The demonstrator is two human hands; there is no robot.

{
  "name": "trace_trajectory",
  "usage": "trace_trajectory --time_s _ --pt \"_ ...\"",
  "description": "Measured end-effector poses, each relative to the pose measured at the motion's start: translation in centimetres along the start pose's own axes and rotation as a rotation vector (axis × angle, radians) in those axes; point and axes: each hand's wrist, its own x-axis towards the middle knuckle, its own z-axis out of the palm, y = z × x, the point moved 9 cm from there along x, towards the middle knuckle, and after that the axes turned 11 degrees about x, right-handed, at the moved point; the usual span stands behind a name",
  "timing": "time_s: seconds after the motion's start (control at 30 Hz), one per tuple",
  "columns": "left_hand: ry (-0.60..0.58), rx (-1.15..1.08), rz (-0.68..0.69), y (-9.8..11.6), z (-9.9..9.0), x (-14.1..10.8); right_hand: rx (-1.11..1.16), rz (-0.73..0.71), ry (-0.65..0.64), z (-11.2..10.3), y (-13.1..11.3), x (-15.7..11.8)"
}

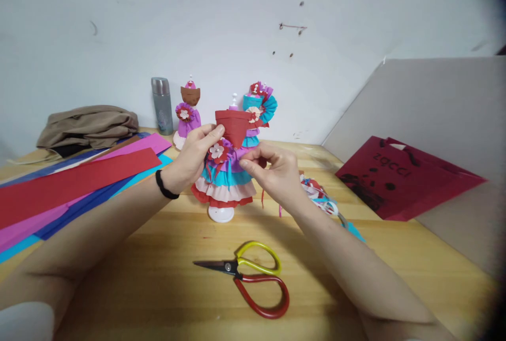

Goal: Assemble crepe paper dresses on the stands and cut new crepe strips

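A small dress form on a white round base (221, 215) stands upright in front of me. It wears a crepe paper dress (234, 129) with a red bodice and ruffled tiers of purple, blue, pale pink and red. My left hand (196, 154) grips the left side of the bodice, thumb on its front. Below that thumb sits a red and purple paper flower (217, 151) with a white centre. My right hand (272, 167) is closed, thumb and finger pinching at the right side of the dress's waist. Its fingertips partly hide what they pinch.
Scissors (228, 266) with yellow and red handles lie in front. Coloured paper strips (130, 169), folded brown cloth (87, 125) and a grey flask (162, 106) are left. Two dressed forms stand behind, one with a brown bodice (190, 96). Paper scraps (316, 191) and a red bag (399, 183) are right.
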Motion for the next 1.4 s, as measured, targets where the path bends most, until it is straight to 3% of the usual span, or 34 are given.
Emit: trace_trajectory --time_s 0.1,0.23,0.43,0.67,0.9,1.4 --pt "0.003 0.004 -0.007 0.0 0.0 0.0 -0.013 0.02 -0.078 0.2 -0.2 0.2" --pt "0.002 0.006 -0.01 0.0 0.0 0.0 0.031 0.153 -0.186 0.9 0.9 0.1" --pt "-0.005 -0.008 -0.017 0.1 0.2 -0.2 0.202 0.188 -0.015 -0.2 1.1 0.2" --pt "0.003 -0.004 -0.018 -0.1 0.1 -0.1 0.24 0.159 0.118 -1.4 0.9 0.0" --pt "-0.011 0.001 0.007 0.1 0.2 -0.1 0.2 0.171 0.166 -0.8 2.7 -0.1" --pt "-0.036 -0.009 0.018 0.4 0.6 -0.4 0.169 0.074 0.189 0.0 2.4 -0.4"
